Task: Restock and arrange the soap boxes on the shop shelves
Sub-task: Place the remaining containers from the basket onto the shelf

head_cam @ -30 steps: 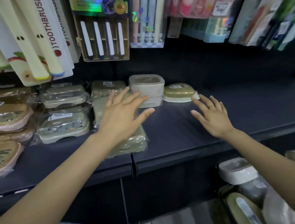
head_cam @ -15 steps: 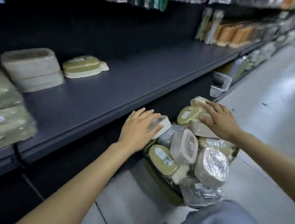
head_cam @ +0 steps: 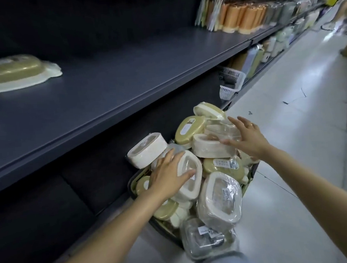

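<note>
A dark basket (head_cam: 133, 181) on the floor is heaped with several wrapped soap boxes, cream and olive. My left hand (head_cam: 169, 178) lies with straight fingers on a cream soap box (head_cam: 190, 174) in the middle of the heap. My right hand (head_cam: 247, 139) reaches with spread fingers onto a cream box (head_cam: 208, 147) at the far side of the pile. Another cream box (head_cam: 147, 150) leans at the basket's left rim. One olive-lidded soap box (head_cam: 14, 72) lies alone on the dark shelf (head_cam: 123, 81) at the left.
The shelf board runs from left to far right, where orange cups (head_cam: 240, 17) and hanging goods stand. A white mesh basket (head_cam: 230, 81) sits on the lower shelf beyond the heap. Pale aisle floor (head_cam: 292, 122) stretches to the right.
My view swung from the shelf's stacked boxes down to the basket. My left hand moved from the leaning box at the basket's left rim onto the middle cream box; my right hand stays on the far boxes.
</note>
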